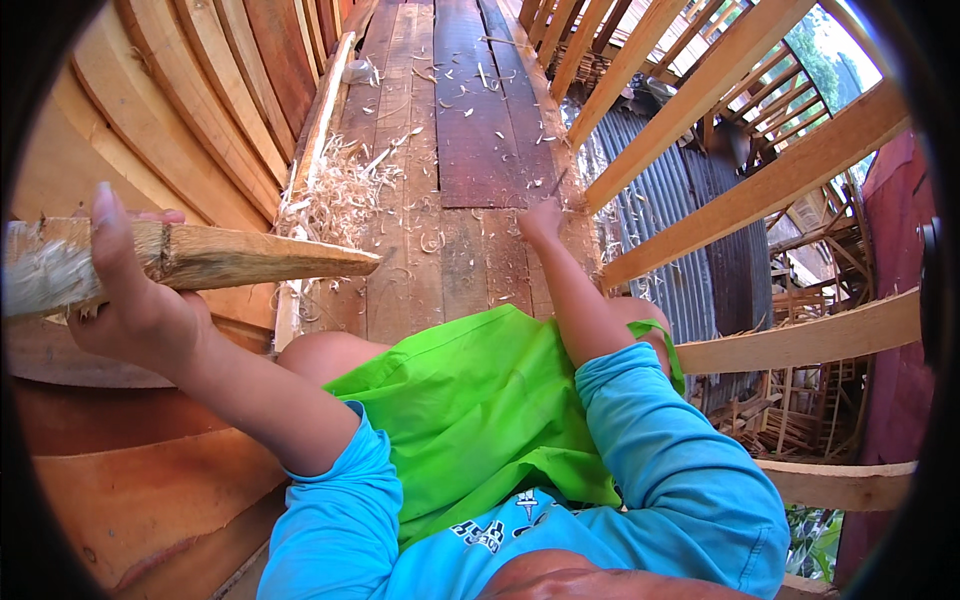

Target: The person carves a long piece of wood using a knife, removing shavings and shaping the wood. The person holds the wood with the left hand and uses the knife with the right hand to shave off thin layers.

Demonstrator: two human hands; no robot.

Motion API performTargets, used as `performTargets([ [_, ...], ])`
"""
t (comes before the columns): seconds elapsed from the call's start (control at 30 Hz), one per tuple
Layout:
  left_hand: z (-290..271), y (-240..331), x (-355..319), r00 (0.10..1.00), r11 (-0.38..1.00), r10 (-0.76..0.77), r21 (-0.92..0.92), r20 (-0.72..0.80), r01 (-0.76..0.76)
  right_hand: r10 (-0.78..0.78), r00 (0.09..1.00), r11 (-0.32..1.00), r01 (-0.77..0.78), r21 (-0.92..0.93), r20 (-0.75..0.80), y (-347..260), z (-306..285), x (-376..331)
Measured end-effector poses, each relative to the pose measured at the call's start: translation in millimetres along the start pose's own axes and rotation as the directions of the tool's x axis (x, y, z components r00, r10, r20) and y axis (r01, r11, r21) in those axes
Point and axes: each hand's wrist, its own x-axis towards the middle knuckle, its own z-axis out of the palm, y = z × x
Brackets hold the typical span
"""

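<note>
The left hand has its fingers wrapped around a pointed piece of wood, whose tapered tip reaches out to the right of them. The right hand is low at the plank floor, with a thin dark sliver just beyond its fingers; I cannot tell whether they pinch it. Pale shavings lie heaped between both hands' fingers
</note>
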Motion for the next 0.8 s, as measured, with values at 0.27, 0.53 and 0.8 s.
performTargets([
  [0.27, -2.5, -4.8, 3.0, 0.997, 0.995, -0.079, -0.062, -0.014, 0.078, -0.335, 0.769, 0.908, 0.417, -0.030, 0.544, -50.4, -8.3, -60.7],
  [0.53, -11.5, -1.1, 2.8, 0.993, 0.991, -0.110, -0.068, 0.047, 0.113, -0.043, 0.843, 0.989, -0.041, 0.144, 0.536, -84.2, -34.5, -94.5],
  [0.8, -11.9, 0.5, 5.3, 0.998, 0.997, -0.061, -0.048, 0.017, 0.062, -0.359, 0.750, 0.769, 0.575, -0.278, 0.556, -18.4, -0.1, -100.3],
])
